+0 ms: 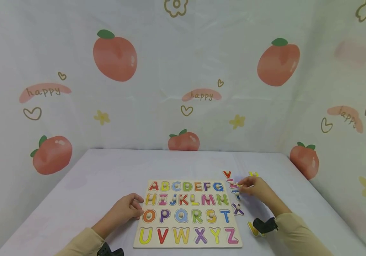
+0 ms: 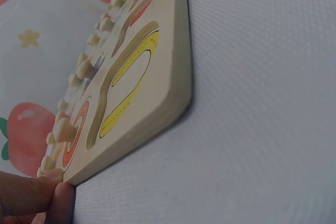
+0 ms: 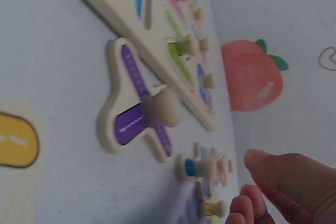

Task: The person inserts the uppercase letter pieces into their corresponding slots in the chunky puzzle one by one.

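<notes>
My left hand (image 1: 127, 209) holds the left edge of a wooden alphabet puzzle board (image 1: 187, 248), thumb (image 2: 31, 192) over the rim beside the O, a finger lower against the side. Knobbed letters fill the upper rows; T and the bottom row show bare recesses. Right of the board, my right hand (image 1: 257, 187) hovers at a small yellow letter (image 3: 214, 209), thumb and bent fingers apart with nothing visible between them. Close to it lie a pink Z (image 1: 232, 183), a blue T (image 1: 235, 194) and a red V (image 1: 227, 174). A purple X (image 3: 137, 109) lies near the board's right edge.
Beyond the right hand is another yellow letter (image 1: 253, 174). A larger yellow letter (image 1: 252, 229) sits partly hidden below the black wrist camera (image 1: 265, 225). White cloth covers the table (image 1: 106, 170), with printed curtain walls behind and at both sides.
</notes>
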A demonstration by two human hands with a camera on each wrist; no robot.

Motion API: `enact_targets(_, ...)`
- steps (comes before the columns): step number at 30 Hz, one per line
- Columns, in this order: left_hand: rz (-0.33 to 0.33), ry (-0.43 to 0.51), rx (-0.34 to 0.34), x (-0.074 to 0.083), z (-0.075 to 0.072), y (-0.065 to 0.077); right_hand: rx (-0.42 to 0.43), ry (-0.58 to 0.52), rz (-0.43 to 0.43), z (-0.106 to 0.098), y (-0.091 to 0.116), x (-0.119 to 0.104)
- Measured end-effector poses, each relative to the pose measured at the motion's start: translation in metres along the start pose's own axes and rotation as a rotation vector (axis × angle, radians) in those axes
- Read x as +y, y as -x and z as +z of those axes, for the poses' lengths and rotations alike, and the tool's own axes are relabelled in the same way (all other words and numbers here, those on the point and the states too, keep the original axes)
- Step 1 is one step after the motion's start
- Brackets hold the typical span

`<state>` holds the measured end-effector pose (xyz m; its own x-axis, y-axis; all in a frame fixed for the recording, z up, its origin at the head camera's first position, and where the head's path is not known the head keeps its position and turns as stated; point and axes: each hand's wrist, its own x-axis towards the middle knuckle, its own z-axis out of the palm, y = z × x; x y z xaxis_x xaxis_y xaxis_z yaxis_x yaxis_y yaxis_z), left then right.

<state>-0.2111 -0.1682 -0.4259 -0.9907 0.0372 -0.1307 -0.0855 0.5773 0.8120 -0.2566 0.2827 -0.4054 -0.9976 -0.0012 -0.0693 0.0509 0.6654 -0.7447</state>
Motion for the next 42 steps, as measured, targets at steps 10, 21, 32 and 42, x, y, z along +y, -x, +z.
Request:
enact_targets(10, 0.015, -0.002, 0.004, 0.003, 0.001, 0.001, -0.059, 0.070, 0.043, 0.011, -0.001, 0.005)
enact_targets(21, 0.010, 0.013, -0.011, 0.003, 0.000, 0.003, -0.045, 0.110, 0.055, 0.009, 0.004, -0.001)
enact_targets(32, 0.020, 0.015, -0.009, 0.002, -0.001, 0.004, -0.033, 0.050, -0.045, 0.015, 0.027, -0.029)
enact_targets(42, 0.006, 0.009, 0.012, 0.000, 0.001, 0.001, -0.132, 0.003, -0.081, 0.040, 0.052, -0.034)
